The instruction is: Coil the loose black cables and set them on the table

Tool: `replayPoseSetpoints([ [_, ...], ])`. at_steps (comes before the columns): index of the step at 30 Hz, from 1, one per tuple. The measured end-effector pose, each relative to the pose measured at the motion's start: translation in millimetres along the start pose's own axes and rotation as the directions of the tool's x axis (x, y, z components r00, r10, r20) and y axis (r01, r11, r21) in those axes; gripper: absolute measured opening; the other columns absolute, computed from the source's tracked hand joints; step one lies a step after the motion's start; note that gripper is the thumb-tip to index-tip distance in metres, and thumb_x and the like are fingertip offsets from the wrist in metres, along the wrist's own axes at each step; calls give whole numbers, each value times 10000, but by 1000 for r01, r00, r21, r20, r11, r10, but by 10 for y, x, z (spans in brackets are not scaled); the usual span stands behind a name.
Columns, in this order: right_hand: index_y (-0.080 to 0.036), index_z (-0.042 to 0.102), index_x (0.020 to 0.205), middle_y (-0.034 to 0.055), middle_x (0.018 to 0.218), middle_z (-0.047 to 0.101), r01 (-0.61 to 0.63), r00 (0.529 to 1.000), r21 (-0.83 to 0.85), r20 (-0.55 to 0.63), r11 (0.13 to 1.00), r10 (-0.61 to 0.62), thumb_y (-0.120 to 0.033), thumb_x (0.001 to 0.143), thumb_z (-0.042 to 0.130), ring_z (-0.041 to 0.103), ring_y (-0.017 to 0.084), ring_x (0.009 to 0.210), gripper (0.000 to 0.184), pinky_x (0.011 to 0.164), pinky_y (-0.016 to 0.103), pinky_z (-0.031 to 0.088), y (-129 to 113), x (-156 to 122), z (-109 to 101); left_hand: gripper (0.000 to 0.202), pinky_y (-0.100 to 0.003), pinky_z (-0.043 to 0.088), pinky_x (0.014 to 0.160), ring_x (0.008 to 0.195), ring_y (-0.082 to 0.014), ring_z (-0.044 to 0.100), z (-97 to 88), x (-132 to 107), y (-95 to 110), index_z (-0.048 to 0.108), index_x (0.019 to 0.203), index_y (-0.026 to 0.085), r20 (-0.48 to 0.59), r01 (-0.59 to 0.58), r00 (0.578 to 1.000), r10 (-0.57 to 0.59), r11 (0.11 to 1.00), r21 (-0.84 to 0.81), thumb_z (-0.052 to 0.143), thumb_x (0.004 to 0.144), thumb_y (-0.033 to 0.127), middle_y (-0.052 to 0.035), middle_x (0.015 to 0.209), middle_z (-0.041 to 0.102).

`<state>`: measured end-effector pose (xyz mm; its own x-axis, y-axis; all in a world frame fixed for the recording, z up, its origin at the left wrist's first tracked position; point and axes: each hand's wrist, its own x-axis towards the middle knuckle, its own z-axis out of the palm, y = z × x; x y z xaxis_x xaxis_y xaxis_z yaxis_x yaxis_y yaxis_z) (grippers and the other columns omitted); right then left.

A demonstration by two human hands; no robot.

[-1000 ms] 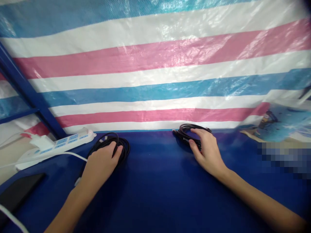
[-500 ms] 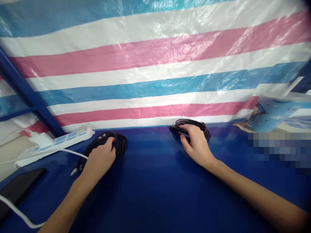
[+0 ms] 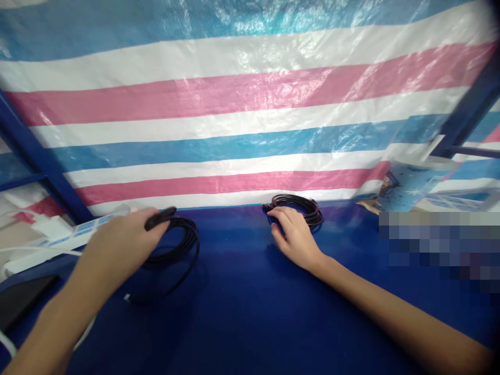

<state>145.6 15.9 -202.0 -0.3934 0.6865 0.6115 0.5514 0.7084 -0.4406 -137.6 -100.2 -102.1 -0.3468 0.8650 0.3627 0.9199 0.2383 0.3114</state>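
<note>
On the left, my left hand (image 3: 123, 239) is closed on a thick black piece of the black cable (image 3: 191, 250), lifted above the surface. Loops of this cable lie below and beside my fingers, and a loose end with a small pale plug rests nearer to me. My right hand (image 3: 295, 237) lies over the near left side of a second coiled black cable (image 3: 312, 211) by the back edge. Its thumb is apart from the fingers, which bend lightly by the coil without gripping it. Whether the fingertips touch the coil I cannot tell.
A white power strip (image 3: 66, 238) with a white plug and cord runs behind my left arm. A flat black object (image 3: 25, 299) lies at the left edge of the blue tabletop (image 3: 234, 302). Striped plastic sheeting (image 3: 234, 120) hangs behind. A light blue printed bag (image 3: 410, 182) stands at right.
My left hand has raised a thick black part of the left cable, and its loops have shifted and loosened. My right hand stays by the other coil. The view has turned slightly right.
</note>
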Motion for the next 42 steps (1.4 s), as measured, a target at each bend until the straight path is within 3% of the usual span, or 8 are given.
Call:
replayPoseSetpoints([
  [4,-162,530,1183,121,1094,616,-98,960,265,280,959,21,-307,889,498,587,209,1030,330,922,434,471,-203,-145,-66,344,-224,336,623,706,-170,571,-440,-9,462,703,931,194,-124,-142,984,129,985,-100,540,793,464,0,819,677],
  [7,-231,338,1392,101,1233,574,-184,885,453,463,872,-54,-420,837,598,597,159,1093,641,906,331,508,-289,-287,-144,237,-179,311,531,566,-97,502,-277,-86,862,682,834,177,-110,-172,985,135,859,-483,637,722,381,28,644,607],
  [12,-249,71,1492,162,1360,462,-602,772,701,633,383,57,-495,594,805,559,219,1176,1186,1022,385,421,-272,-376,-172,156,-168,226,410,401,-31,251,551,-313,1266,557,748,175,281,252,956,87,248,-935,599,776,322,83,471,299],
  [17,-215,392,1337,119,1121,609,-713,701,678,685,178,197,-610,891,403,677,152,763,596,736,311,533,-300,-302,-255,262,-169,214,392,386,-38,153,850,-302,1070,517,816,175,449,445,893,36,-222,-868,475,877,426,104,452,172],
  [22,-138,599,934,-102,419,281,-681,718,655,686,327,122,-603,876,460,237,14,340,489,483,204,432,-382,-284,-406,297,-233,447,680,529,-59,453,1024,-239,679,504,917,168,482,484,872,-84,2,-875,486,856,459,81,534,402],
  [30,-179,639,988,11,784,630,-69,859,220,509,973,-54,-427,893,538,526,78,625,284,560,194,364,-404,-403,-336,363,-258,423,760,774,-130,612,1164,-306,584,573,1051,181,491,460,871,13,328,-825,678,715,269,9,816,627],
  [35,-181,656,1018,8,670,601,319,905,-93,326,943,-274,-352,913,530,544,112,585,237,555,244,353,-340,-424,-333,443,-289,480,838,901,-157,634,1128,-322,554,566,1145,229,482,447,876,-12,393,-803,655,717,307,-22,1064,605],
  [42,-186,638,1011,4,592,602,269,955,-228,-60,936,-290,-353,917,530,525,98,480,220,494,231,392,-387,-312,-619,383,-248,522,508,528,-89,571,1006,-176,321,518,1064,187,535,326,829,162,637,-698,619,767,407,-26,963,583],
])
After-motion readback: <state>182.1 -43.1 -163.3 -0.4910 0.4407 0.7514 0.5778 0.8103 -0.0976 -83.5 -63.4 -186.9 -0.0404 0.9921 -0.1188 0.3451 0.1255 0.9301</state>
